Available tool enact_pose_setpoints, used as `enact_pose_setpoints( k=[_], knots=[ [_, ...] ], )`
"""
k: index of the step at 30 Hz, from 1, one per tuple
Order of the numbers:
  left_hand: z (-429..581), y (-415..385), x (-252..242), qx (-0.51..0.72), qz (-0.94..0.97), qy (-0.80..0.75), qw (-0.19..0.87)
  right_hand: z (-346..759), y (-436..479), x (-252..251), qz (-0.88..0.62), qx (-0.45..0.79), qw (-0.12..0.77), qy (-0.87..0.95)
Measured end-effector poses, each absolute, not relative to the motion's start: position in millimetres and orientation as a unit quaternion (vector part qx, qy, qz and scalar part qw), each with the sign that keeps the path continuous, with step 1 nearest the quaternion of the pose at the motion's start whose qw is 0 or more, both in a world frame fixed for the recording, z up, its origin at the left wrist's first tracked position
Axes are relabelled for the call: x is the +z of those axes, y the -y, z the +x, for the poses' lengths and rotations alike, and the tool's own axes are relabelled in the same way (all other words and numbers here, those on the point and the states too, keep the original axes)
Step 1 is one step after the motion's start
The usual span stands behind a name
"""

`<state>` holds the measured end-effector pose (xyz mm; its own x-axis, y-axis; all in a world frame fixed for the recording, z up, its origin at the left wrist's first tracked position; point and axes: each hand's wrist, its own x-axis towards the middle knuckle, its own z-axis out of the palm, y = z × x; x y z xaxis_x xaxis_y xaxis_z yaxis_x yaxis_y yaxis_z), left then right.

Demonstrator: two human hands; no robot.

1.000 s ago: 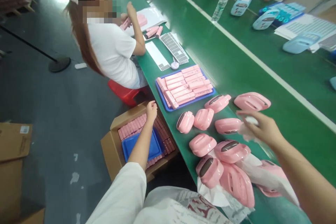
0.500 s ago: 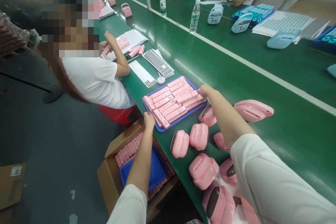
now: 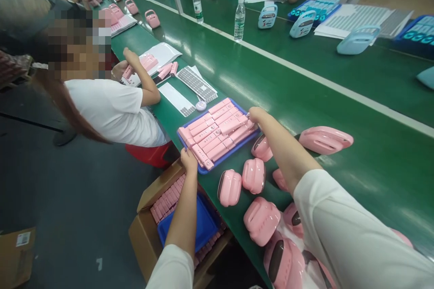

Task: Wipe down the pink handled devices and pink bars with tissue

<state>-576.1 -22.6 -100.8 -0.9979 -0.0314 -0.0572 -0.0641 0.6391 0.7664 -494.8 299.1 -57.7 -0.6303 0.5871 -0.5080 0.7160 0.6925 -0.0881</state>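
Observation:
A shallow blue tray (image 3: 217, 165) lies on the green table, filled with rows of long pink plastic pieces (image 3: 215, 130), some with small dark holes. My left hand (image 3: 189, 160) is closed on the tray's near left edge. At the opposite right edge my right hand (image 3: 258, 116) grips the tray too, its fingertips partly hidden by the hand. Just right of the tray, under my right forearm, sits a pink rounded casing (image 3: 262, 147). More pink casings (image 3: 229, 188) stand nearer to me, beside the table edge.
Below the table edge stands an open cardboard box (image 3: 142, 239) with pink pieces and a blue tray (image 3: 201, 221). A seated co-worker (image 3: 111, 108) handles pink parts at left. Beyond the tray lie sticker sheets (image 3: 196, 83). Bottles (image 3: 239, 20) and light-blue casings (image 3: 267, 16) stand farther off.
The whole view has shifted slightly, so most things appear farther left. Both my hands keep their hold on the tray, which shows no clear movement on the table.

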Motion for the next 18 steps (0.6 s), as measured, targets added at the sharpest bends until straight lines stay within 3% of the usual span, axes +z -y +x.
enact_pose_setpoints(
  k=[9,18],
  knots=[
    [-597.7,26.0,-81.6,0.46,-0.011,-0.887,-0.038,-497.7,-292.6,-22.3,0.344,-0.159,0.178,-0.908],
    [-620.5,19.2,-2.1,0.453,0.09,-0.886,-0.049,-481.0,-284.6,57.3,0.334,-0.248,0.059,-0.908]
  ],
)
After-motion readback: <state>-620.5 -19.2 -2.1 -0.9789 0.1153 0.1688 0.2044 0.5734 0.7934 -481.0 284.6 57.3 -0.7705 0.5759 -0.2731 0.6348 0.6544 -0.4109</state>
